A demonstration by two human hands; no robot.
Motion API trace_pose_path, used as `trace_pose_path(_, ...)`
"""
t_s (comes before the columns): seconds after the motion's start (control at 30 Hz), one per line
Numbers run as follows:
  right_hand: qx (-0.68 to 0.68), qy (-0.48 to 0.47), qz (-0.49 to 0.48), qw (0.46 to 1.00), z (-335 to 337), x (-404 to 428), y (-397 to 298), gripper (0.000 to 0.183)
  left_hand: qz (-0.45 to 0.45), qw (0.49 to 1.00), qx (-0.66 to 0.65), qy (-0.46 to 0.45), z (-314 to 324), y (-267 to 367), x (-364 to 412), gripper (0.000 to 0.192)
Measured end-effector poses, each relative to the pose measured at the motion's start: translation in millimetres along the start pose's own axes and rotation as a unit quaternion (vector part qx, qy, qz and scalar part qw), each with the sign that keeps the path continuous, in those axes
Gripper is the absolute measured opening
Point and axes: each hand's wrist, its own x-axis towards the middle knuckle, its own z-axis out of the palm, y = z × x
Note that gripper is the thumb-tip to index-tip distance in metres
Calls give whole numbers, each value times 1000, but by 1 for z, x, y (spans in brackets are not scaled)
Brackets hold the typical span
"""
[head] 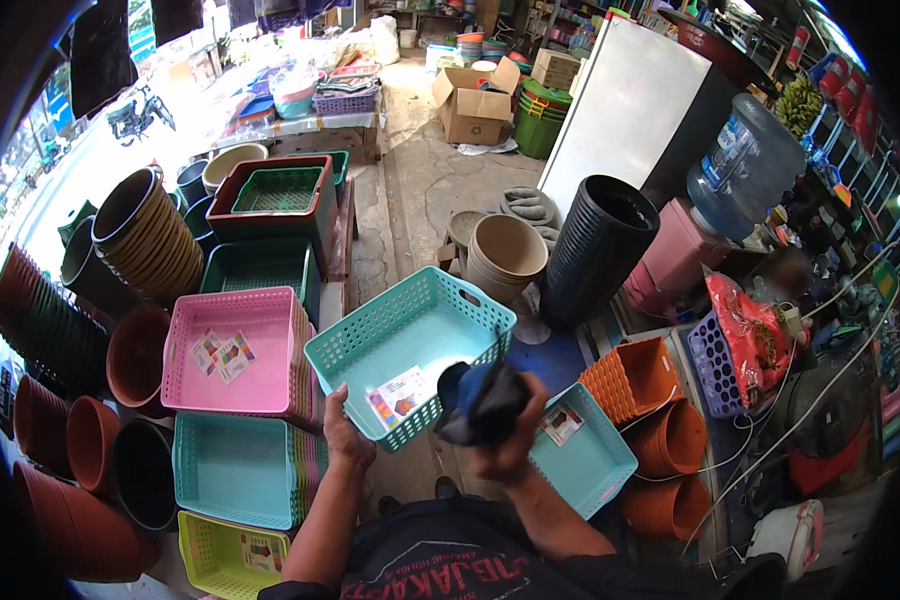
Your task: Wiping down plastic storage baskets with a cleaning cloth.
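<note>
My left hand (347, 431) grips the near left corner of a turquoise perforated plastic basket (412, 330), which is tilted in front of me. A printed label (401, 397) lies on the basket's floor. In my right hand (521, 431) is a bunched dark cloth (480, 401), black and blue, held at the basket's near right side. The cloth and hand are slightly blurred and hide that corner. Just beyond my right hand, a second turquoise basket (589, 457) with a label inside rests lower down.
At left stand stacks of pink baskets (229, 315), turquoise baskets (232, 472) and plant pots (146, 225). Orange pots (667, 442), a tall black pot stack (592, 247) and beige pots (506, 247) stand at right. An electric cord (787, 442) crosses the right side.
</note>
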Motion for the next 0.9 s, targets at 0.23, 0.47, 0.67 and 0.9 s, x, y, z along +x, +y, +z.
trace_pose_path(0.23, -199, -118, -200, 952, 16, -31, 24, 40, -64, 997, -9, -52, 44, -4, 11, 49)
trace_pose_path(0.47, -267, 99, -82, 955, -11, 24, 47, 49, -33, 997, 28, -70, 72, -1, -6, 49)
trace_pose_path(0.67, -213, -27, -243, 946, 13, -14, 30, 41, -74, 989, -16, -128, 58, 4, -7, 49)
trace_pose_path(0.9, -157, 230, -49, 959, -55, 34, 88, 46, -66, 993, 45, -88, 40, 34, -19, 49)
